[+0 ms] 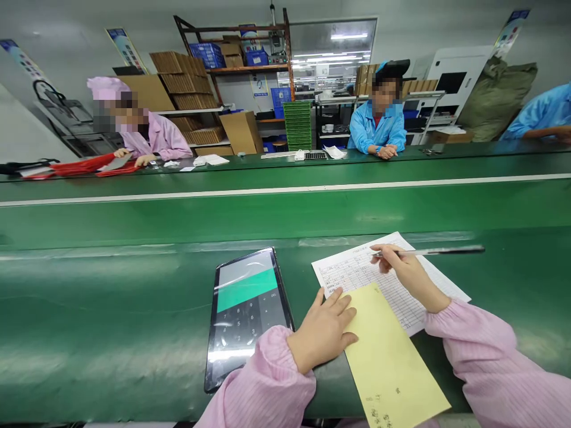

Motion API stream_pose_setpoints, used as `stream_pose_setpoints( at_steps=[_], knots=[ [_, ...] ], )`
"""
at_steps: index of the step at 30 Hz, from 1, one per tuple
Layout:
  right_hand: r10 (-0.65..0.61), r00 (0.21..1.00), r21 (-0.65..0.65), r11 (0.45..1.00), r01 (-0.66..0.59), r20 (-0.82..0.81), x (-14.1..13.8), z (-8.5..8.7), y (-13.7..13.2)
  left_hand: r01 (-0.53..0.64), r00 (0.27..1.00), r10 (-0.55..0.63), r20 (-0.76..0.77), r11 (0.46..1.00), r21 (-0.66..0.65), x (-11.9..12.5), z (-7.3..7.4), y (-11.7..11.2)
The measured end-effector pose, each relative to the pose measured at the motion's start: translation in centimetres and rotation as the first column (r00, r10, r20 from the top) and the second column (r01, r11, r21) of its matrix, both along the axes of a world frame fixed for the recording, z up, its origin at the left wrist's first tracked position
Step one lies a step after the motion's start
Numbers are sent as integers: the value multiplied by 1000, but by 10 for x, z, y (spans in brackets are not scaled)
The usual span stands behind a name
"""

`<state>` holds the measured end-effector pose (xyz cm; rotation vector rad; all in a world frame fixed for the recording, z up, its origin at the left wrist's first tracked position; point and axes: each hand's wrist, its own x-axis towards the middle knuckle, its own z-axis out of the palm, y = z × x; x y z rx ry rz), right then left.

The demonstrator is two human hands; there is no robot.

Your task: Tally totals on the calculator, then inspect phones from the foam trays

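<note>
- Yellow slip (pixel 392 362): nearest item, lying slantwise at the near edge of the bench, its upper part overlapping the printed form (pixel 352 270); faint marks at its bottom corner, too small to read.
- Left hand (pixel 323 333), pink sleeve: palm down, fingers loosely spread and flat, tips on the slip's top-left corner and the form's lower edge. The flat press seems meant to keep both sheets from sliding.
- Right hand (pixel 408 273), pink sleeve: thumb and fingers pinching a pen (pixel 437 251) near its tip; tip touching the form's upper rows, barrel trailing off to the right, low over the bench.
- Printed form: white gridded sheet, angled, far corner near the raised lip of the conveyor belt (pixel 285 208).
- Tablet (pixel 247 315): flat, just left of the left hand, apart from the papers, calculator keypad on screen; lies within easy reach of that hand.
- Green bench (pixel 111 309): bare to the left of the tablet and right of the form, so room to move on both sides.
- Far side of the belt: person in pink coat (pixel 156 134) with red sheets (pixel 84 166); person in blue coat (pixel 379 128), hands together on the ledge; blue sleeve (pixel 542 113) at the right edge of view.
</note>
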<state>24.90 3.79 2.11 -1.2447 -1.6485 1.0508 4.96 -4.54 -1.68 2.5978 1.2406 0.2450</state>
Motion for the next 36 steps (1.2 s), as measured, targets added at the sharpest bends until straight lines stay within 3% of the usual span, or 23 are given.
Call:
stream_pose_setpoints(
  at_steps=[5, 9, 13, 18, 24, 36],
  knots=[
    [-3, 996, -152, 988, -11, -87, -18, -6, -23, 7, 998, 10, -69, 973, 232, 14, -4, -7],
    [6, 996, -216, 976, -26, -89, -30, -18, -32, 87, 990, -59, -131, 972, 218, 20, 0, -18],
    [63, 997, -239, 968, -73, -49, -29, -17, -29, 127, 980, -84, -180, 962, 241, 20, 6, -26],
    [116, 993, -242, 965, -106, 28, -39, -16, -25, 79, 989, -67, -132, 993, 90, 22, 9, -28],
    [59, 994, -171, 984, -42, 94, -47, -30, -36, -19, 997, 9, -80, 993, -118, 26, 4, -24],
    [49, 973, -97, 995, -27, 226, -44, -41, -39, 24, 996, -32, -77, 994, -107, 30, -12, -21]
  ],
)
